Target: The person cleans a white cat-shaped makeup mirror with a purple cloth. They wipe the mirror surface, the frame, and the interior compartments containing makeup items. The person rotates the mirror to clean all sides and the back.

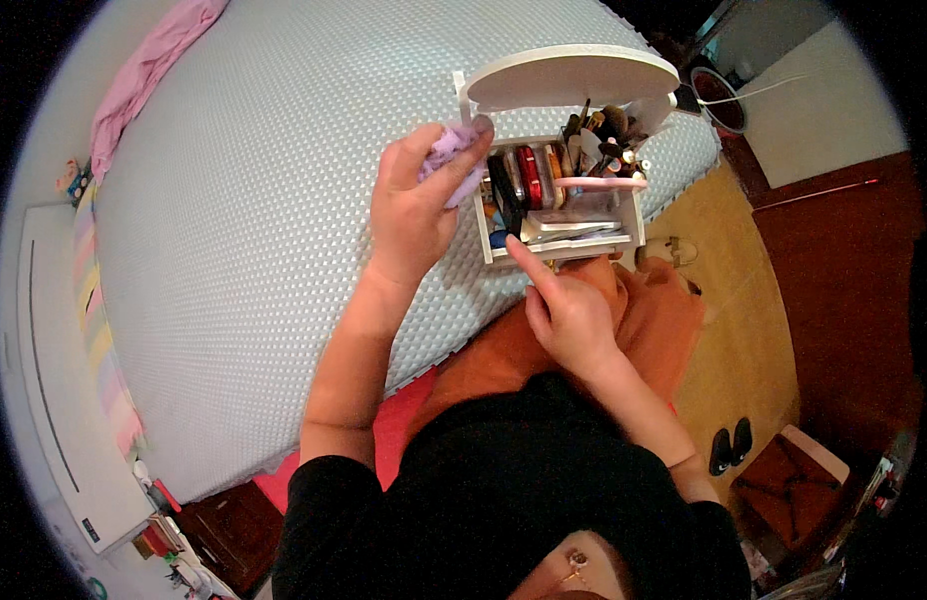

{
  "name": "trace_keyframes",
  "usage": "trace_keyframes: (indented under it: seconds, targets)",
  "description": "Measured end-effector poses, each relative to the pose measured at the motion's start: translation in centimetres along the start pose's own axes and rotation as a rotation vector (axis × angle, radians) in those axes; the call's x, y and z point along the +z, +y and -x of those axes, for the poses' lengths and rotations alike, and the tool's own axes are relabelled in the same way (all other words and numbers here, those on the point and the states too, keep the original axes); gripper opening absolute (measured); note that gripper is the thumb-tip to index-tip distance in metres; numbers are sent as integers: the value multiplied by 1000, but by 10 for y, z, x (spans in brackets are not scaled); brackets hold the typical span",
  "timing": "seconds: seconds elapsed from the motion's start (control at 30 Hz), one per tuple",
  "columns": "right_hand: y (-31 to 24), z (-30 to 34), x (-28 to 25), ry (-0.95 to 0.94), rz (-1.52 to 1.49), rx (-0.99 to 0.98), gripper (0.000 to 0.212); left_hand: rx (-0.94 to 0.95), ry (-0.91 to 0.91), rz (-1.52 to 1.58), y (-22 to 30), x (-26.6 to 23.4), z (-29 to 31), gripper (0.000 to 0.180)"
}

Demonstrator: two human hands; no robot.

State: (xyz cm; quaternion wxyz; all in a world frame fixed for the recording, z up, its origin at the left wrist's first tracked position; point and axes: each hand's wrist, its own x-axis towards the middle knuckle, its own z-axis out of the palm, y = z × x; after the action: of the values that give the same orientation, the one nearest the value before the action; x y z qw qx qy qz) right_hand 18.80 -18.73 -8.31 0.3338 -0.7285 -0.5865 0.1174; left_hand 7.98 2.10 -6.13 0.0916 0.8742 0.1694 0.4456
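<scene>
A white makeup organizer box (641, 225) with a round flip-up mirror (564, 80) stands on the bed. Red, black and orange compacts (529, 175) line its left part, and makeup brushes (612, 130) crowd the back right. Flat, pale items (574, 230) lie in the front section. My left hand (416, 205) is closed around a crumpled lavender cloth (446, 160) beside the box's back left corner. At the front left edge of the box, my right hand (574, 315) reaches in with its index finger stretched out; the other fingers curl, and I see nothing held.
The box rests on a bed with a quilted, pale grey cover (254, 200). Pink fabric (149, 75) lies along the far left side. To the right are a tan floor (749, 300), dark slippers (731, 447), a wooden stool (792, 485) and a bin (719, 100).
</scene>
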Motion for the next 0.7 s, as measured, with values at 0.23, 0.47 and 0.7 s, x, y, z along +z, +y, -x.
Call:
trace_keyframes:
  seconds: [0.23,0.47,0.7]
  targets:
    - [0,1,1,18,32,-8,68,-218,-188,231,1,2,24,52]
    - [4,3,1,3,6,-4,71,-276,34,502,16,-53,-20,54]
    - [-2,5,0,-38,37,45,70,-246,-117,308,1,-42,-69,59]
